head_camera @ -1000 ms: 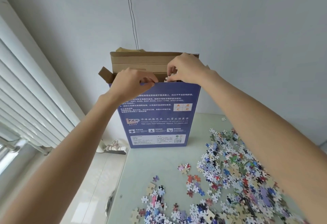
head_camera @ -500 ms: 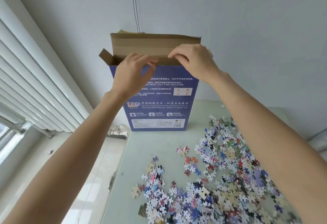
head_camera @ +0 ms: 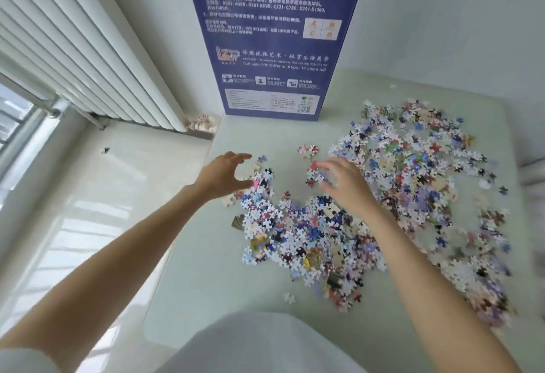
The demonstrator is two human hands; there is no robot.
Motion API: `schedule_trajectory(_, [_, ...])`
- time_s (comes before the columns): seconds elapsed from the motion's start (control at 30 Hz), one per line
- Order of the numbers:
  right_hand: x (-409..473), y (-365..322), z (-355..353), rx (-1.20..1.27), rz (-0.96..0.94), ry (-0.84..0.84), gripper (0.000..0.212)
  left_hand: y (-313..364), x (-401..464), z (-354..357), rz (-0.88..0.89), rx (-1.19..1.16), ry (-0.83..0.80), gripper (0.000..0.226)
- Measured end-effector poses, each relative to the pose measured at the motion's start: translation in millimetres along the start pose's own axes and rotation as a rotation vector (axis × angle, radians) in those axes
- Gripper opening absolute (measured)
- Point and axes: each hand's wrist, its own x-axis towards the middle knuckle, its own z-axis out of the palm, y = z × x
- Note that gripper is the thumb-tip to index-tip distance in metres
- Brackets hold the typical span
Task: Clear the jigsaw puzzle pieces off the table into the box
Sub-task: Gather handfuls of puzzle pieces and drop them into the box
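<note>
Hundreds of jigsaw puzzle pieces (head_camera: pixel 383 204) lie spread over the table (head_camera: pixel 206 254), near and right of the upright blue box (head_camera: pixel 274 48); left hand (head_camera: pixel 224 176) and right hand (head_camera: pixel 345 184) hover spread, holding nothing, so a hasty scoop risks flicking pieces off the left edge.

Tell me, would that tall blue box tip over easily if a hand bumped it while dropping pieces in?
Probably yes. The blue box stands on its narrow end at the back of the table, tall for its footprint, so a knock high up could topple it. It looks like thin cardboard, likely light. The wall close behind may catch it if it falls backward.
</note>
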Motion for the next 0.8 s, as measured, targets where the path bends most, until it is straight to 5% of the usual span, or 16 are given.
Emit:
schedule_trajectory(0.13, [-37.0,22.0,55.4,-0.213,0.209,-0.33,0.096,-24.4,-23.8,59.5,-0.262,0.052,-0.173,0.103])
schedule_trajectory(0.23, [-51.1,29.0,76.8,-0.214,0.344,-0.394,0.112,-25.8,-32.4,84.2,-0.293,0.037,-0.129,0.108])
schedule_trajectory(0.53, [-41.8,0.2,99.6,-0.256,0.105,-0.205,0.109,16.2,-31.5,124.1,-0.124,-0.017,-0.061,0.098])
schedule_trajectory(0.8, [-30.3,-3.9,102.2,-0.125,0.104,-0.199,0.101,26.5,-20.5,122.9,-0.114,-0.138,-0.088,0.08])
